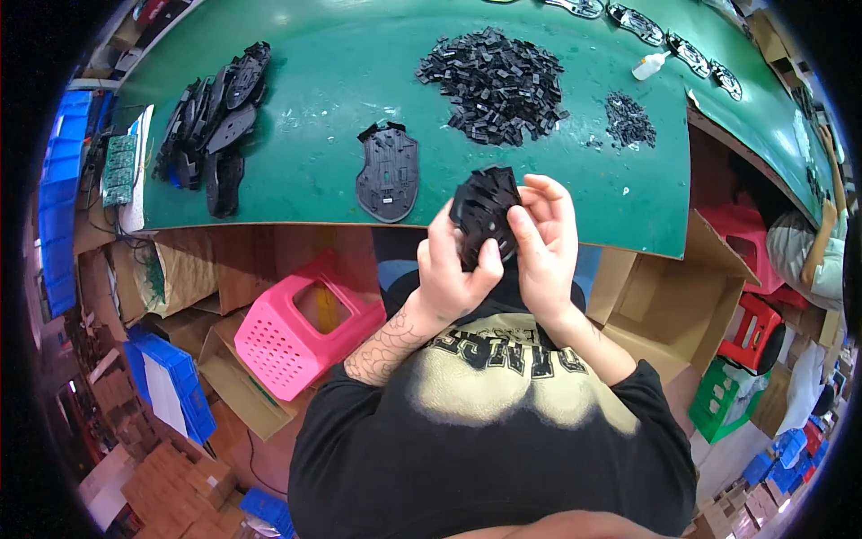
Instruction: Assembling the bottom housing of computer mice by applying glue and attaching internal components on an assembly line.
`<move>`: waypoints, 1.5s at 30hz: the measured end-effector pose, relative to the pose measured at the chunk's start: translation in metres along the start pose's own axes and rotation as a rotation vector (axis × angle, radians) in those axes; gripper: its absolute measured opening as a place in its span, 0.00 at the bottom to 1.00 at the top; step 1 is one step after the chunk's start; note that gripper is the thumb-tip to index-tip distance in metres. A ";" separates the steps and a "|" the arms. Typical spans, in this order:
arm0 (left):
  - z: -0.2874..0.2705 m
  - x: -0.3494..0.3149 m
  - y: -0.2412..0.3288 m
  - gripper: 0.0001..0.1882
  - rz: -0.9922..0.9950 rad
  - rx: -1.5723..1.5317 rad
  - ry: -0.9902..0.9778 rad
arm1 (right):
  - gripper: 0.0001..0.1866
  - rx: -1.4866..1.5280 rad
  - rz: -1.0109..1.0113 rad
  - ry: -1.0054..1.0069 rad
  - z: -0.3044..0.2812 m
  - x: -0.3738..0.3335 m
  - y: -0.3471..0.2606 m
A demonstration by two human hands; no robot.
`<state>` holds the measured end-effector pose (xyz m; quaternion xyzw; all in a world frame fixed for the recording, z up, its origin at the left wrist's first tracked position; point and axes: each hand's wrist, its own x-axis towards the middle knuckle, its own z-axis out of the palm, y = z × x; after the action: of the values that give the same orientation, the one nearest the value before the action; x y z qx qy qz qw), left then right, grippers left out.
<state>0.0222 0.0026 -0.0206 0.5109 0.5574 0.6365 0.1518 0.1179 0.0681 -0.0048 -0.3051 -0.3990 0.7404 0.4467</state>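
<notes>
At the far left, a tall blue bin (65, 198) stands beside the work table, and a green circuit board (118, 171) lies near the left end of the green tabletop (314, 108). Just right of the board, dark shells (224, 103) lie in a loose, overlapping pile. Below the table edge stands a pink stool (278, 346) with a perforated side. Right of the pile, and well apart from it, a single black shell (388, 175) lies flat near the front edge.

Next comes the person's left hand (453, 274), clamped on a black molded part (485, 211), its thumb pressed to the lower portion. The part is held at the table's front edge, tilted, between the two hands. The right hand (549, 247) is at the part's right edge, thumb against it and fingers curled; whether these fingers also grip something cannot be told.

Beyond the hands spreads a large heap of small black pieces (494, 85). Farther right lies a smaller heap of finer black bits (630, 119), with a white bottle (648, 66) above it. Below the tabletop, an open cardboard box (664, 296) sits at the person's right. At the far right, another person (799, 251) reaches toward a neighbouring surface.
</notes>
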 end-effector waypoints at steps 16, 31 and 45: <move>-0.075 0.024 -0.007 0.31 -0.193 0.319 0.281 | 0.07 -0.543 0.228 -0.226 -0.011 0.053 -0.006; -0.266 0.122 -0.078 0.23 -0.009 1.188 0.020 | 0.20 -1.376 0.204 -0.529 0.030 0.080 -0.034; -0.255 0.135 -0.085 0.12 0.328 1.079 0.163 | 0.19 -0.983 0.199 -0.043 -0.039 0.084 -0.071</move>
<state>-0.2769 -0.0079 0.0072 0.5452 0.7269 0.3141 -0.2752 0.1444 0.1762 0.0293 -0.5005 -0.6788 0.5100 0.1691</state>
